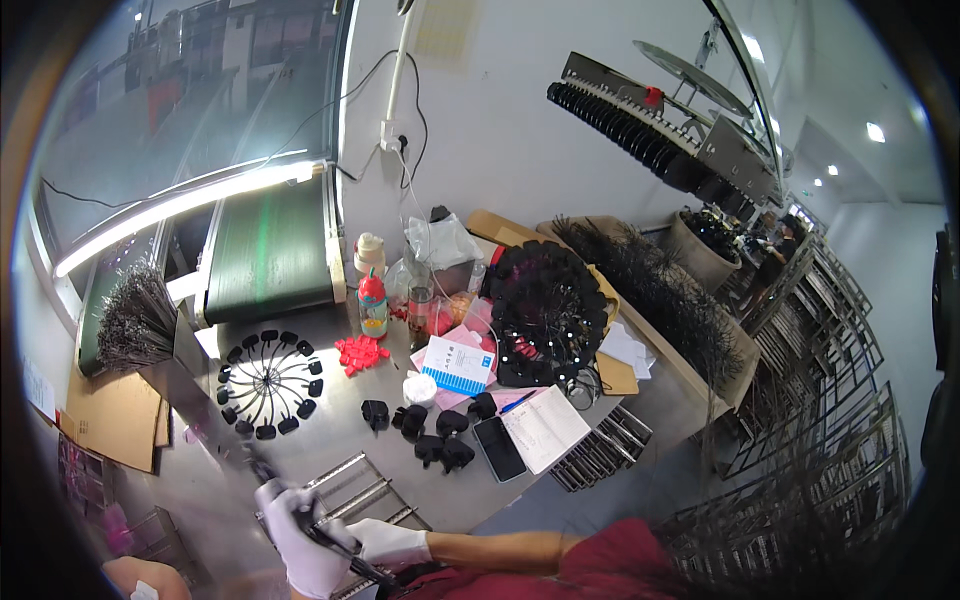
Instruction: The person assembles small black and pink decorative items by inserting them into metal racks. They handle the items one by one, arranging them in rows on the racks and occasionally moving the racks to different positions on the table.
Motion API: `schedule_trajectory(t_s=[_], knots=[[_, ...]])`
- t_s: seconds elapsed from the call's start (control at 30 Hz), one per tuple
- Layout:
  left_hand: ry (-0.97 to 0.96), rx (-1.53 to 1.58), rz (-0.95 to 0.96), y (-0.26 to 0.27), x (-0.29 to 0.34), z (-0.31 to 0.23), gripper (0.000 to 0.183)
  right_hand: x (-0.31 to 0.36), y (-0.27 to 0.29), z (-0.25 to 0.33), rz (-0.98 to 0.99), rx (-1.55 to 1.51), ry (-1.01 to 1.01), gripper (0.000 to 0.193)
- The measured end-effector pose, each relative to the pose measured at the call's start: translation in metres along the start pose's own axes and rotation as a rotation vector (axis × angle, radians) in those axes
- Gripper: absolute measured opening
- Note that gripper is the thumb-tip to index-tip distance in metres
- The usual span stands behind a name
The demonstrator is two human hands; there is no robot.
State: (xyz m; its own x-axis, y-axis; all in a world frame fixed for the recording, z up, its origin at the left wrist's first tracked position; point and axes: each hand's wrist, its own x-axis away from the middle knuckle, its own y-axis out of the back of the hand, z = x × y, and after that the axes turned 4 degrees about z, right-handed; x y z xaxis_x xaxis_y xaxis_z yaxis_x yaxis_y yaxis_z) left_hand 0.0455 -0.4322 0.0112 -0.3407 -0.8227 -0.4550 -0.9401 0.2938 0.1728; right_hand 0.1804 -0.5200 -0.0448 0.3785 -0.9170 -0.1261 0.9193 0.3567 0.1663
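Note:
My left hand (297,535), in a white glove, is closed around a long, thin black stick-like piece (262,466). The piece slants from the table side down toward my body, and its exact kind is blurred. Close against it, my right hand (392,543), also gloved in white, reaches in from the right below a dark red sleeve. Its fingers are smeared and partly hidden, so its grip is unclear. Beyond the hands, a ring of black curved stems with square black heads (267,381) lies on the metal table (330,420). A metal rack with bars (362,487) sits just past my hands.
A holder of thin black rods (140,318) stands left, by a green conveyor belt (268,250). Red pieces (362,354), black blocks (437,438), a phone (498,449), a notebook (547,430) and a black bristly round bundle (548,310) occupy the table. A rail machine (650,130) hangs upper right.

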Motion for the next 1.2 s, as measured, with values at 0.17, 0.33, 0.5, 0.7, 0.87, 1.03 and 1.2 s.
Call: schedule_trajectory(t_s=[0.17,0.33,0.5,0.7,0.87,1.03,1.2], knots=[[0.223,0.642,0.178,0.07,-0.02,0.027,0.051,0.012,-0.002,-0.012,0.025,0.309,-0.001,0.045],[0.24,1.011,-0.127,0.081,0.011,0.034,0.06,-0.005,0.013,-0.016,0.01,-0.614,-0.467,0.045],[0.365,0.472,-0.122,0.01,0.024,0.013,0.035,-0.013,-0.01,-0.064,0.162,0.177,-0.206,0.047],[0.494,1.098,-0.248,0.059,-0.001,-0.022,0.056,0.012,0.01,-0.053,0.07,0.175,-0.181,0.044],[0.347,0.636,-0.052,0.015,0.013,-0.009,0.064,-0.012,0.023,-0.048,0.03,-0.022,-0.262,0.038],[0.63,1.046,-0.134,0.046,0.006,-0.016,0.056,0.016,0.042,-0.032,0.162,0.537,-0.201,0.04],[0.518,1.29,0.098,0.042,0.009,-0.037,0.066,-0.009,0.065,-0.015,-0.106,-0.192,-0.281,0.055]])
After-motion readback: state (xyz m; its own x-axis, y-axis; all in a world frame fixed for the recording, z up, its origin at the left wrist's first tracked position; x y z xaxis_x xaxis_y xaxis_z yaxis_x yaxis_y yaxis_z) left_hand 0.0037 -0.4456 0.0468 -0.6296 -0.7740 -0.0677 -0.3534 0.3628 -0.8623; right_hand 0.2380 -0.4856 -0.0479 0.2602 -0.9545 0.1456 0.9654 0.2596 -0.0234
